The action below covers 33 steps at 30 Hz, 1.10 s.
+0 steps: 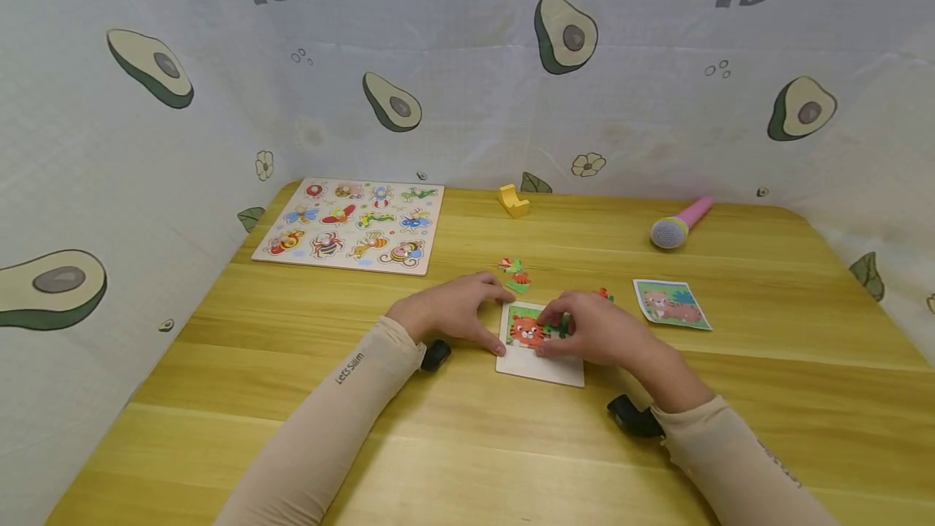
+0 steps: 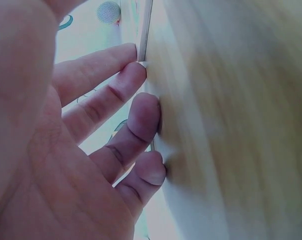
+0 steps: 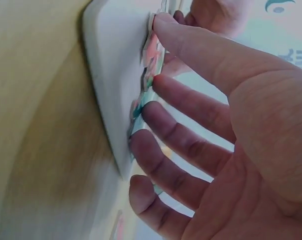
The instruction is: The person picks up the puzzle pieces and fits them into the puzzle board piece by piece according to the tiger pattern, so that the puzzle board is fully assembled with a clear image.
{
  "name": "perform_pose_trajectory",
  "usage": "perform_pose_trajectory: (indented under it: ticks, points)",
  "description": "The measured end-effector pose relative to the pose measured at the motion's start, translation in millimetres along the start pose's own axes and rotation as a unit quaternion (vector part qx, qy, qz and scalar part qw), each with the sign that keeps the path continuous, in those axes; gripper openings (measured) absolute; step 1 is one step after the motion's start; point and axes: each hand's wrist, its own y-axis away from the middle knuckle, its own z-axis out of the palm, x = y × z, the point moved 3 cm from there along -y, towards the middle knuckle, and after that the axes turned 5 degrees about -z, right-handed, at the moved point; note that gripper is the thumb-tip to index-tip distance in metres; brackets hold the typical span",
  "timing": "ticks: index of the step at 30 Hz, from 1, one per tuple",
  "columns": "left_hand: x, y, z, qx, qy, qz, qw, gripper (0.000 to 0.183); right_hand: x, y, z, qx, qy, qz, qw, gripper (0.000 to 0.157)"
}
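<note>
A small jigsaw puzzle board lies on the table, its tiger-face picture showing in the upper part and its lower strip bare. My left hand holds the board at its left side, thumb by the lower part of that edge and fingers by the upper corner. In the left wrist view its curved fingers rest along the table at the board's edge. Over the right part of the picture, my right hand pinches a puzzle piece between thumb and fingers, hiding much of it.
Loose puzzle pieces lie behind the board, and another piece shows past my right hand. A tiger picture card is to the right. Farther back are an insect peg puzzle, a yellow block and a toy microphone.
</note>
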Motion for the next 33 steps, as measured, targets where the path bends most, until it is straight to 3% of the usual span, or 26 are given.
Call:
perform_pose_trajectory:
  ticks: [11, 25, 33]
  points:
    - [-1.2, -0.4, 0.0, 0.002, 0.001, 0.002, 1.0, 0.079, -7.1, 1.5, -1.8, -0.012, 0.032, 0.013, 0.999, 0.033]
    - [-0.9, 0.6, 0.2, 0.0, 0.004, 0.001, 1.0, 0.078, -9.5, 2.0, 1.3, -0.012, 0.03, 0.015, 0.999, 0.038]
    - [1.3, 1.9, -0.8, -0.002, 0.005, 0.002, 1.0, 0.077, -9.3, 1.4, 2.2, -0.014, 0.022, 0.022, 0.999, 0.033]
